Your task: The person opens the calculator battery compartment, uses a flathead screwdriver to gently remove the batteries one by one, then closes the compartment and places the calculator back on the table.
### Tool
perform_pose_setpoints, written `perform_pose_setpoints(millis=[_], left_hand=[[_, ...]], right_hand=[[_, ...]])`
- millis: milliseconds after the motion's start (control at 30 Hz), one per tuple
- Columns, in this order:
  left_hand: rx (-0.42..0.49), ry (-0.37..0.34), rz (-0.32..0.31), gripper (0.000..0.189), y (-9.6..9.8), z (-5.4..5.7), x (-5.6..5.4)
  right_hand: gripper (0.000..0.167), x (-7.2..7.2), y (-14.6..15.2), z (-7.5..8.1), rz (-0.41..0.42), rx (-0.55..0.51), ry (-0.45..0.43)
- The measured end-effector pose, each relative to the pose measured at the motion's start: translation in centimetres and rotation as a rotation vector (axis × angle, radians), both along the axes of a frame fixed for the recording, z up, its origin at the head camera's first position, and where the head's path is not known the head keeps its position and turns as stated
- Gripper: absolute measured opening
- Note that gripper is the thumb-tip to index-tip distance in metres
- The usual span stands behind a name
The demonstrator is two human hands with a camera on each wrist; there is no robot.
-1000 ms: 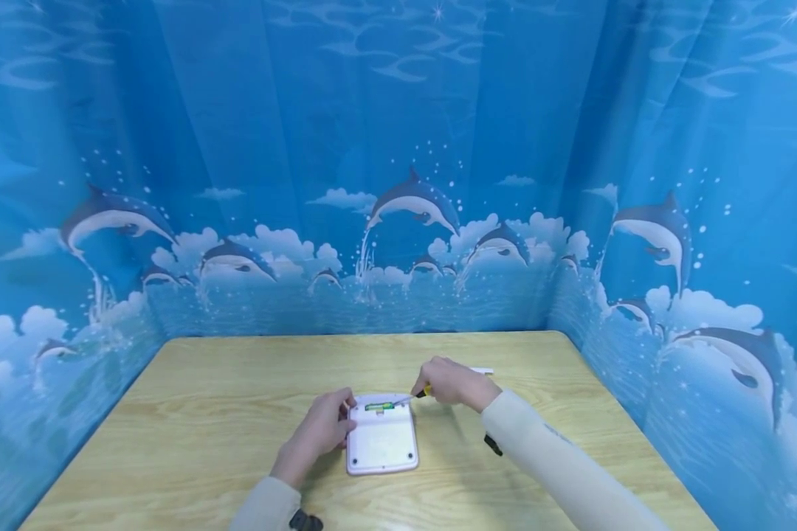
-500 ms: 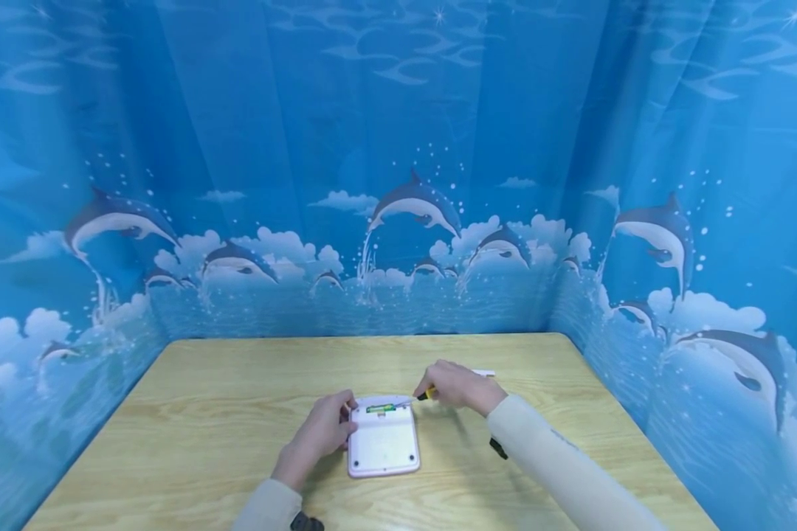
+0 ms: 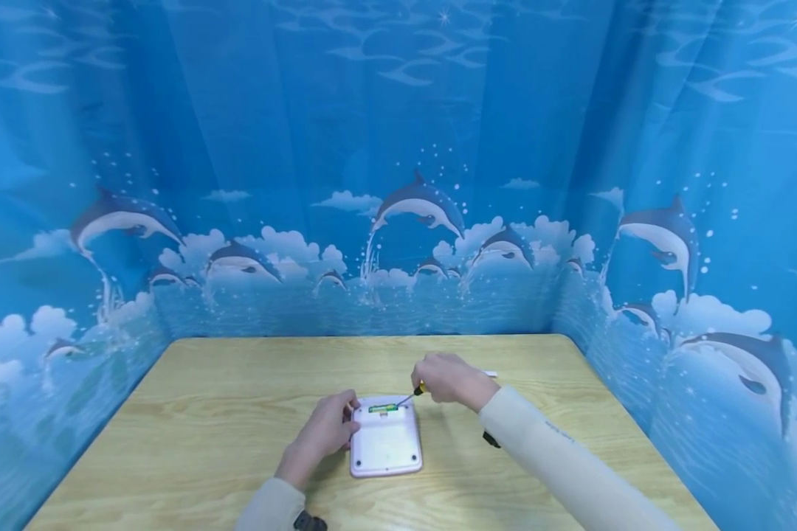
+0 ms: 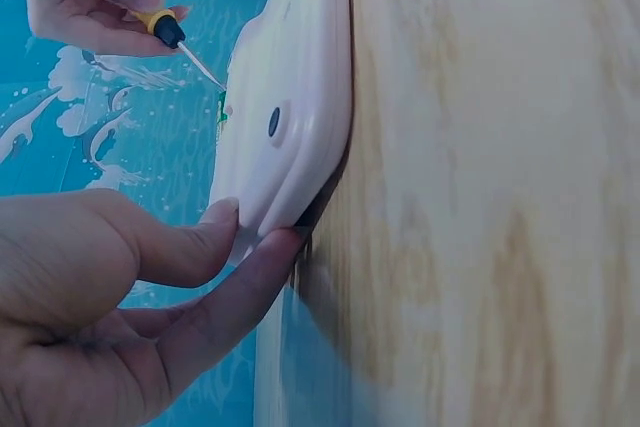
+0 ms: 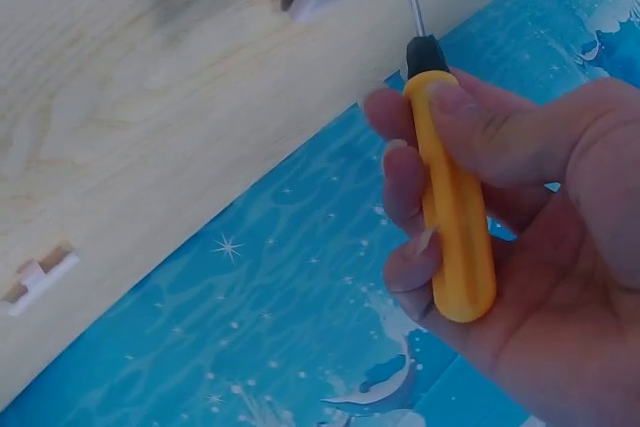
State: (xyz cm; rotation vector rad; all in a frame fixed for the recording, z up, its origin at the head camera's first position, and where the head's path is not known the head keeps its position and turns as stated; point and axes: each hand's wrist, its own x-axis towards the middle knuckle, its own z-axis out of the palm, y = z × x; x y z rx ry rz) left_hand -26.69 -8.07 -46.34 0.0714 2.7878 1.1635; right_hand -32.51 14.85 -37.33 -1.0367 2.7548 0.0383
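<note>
A pale pinkish-white calculator (image 3: 385, 446) lies back side up on the table, its battery slot exposed. In that slot sits a green battery (image 3: 383, 408). My left hand (image 3: 328, 425) pinches the calculator's far left corner between thumb and fingers, as the left wrist view shows up close. My right hand (image 3: 448, 378) grips a screwdriver (image 5: 455, 207) by its yellow handle, thumb along one side and fingers curled round the other. The metal shaft (image 5: 415, 5) slants down to the left, its tip right at the battery's right end.
A small white plastic cover (image 5: 42, 279) lies on the wooden table (image 3: 239, 383) behind the right hand. Dark round feet show at the calculator's corners. A blue dolphin-print curtain (image 3: 385, 147) hangs around the back and sides of the table.
The right hand has tipped the screwdriver handle up, so the shaft stands steeper, with its tip still at the battery's end. The left hand keeps its hold on the calculator.
</note>
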Motion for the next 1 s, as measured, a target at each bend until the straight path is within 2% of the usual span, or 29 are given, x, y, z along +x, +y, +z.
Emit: perform_pose_setpoints(millis=[100,333,533,667,800,1000], left_hand=[[0.0,-0.008,0.008,0.021,0.1,0.0,-0.1],[-0.011,0.003,0.006,0.021,0.1,-0.1,0.0],[-0.025,0.01,0.0,0.021,0.1,-0.1,0.0],[-0.016,0.008,0.0,0.022,0.2,-0.1,-0.1],[-0.01,0.008,0.002,0.023,0.2,-0.1,-0.1],[-0.024,0.022,0.006,0.021,0.2,-0.2,0.0]], right_hand=[[0.028,0.2,-0.4,0.5,0.001,0.028,0.026],[0.02,1.1,-2.5,1.0,0.046,0.242,0.172],[0.022,1.6,-3.6,1.1,0.05,0.308,0.239],[0.023,1.3,-3.7,1.2,0.037,0.315,0.208],[0.038,0.7,-3.2,1.1,0.035,0.265,0.149],[0.023,0.3,-1.6,0.5,0.028,0.133,0.061]])
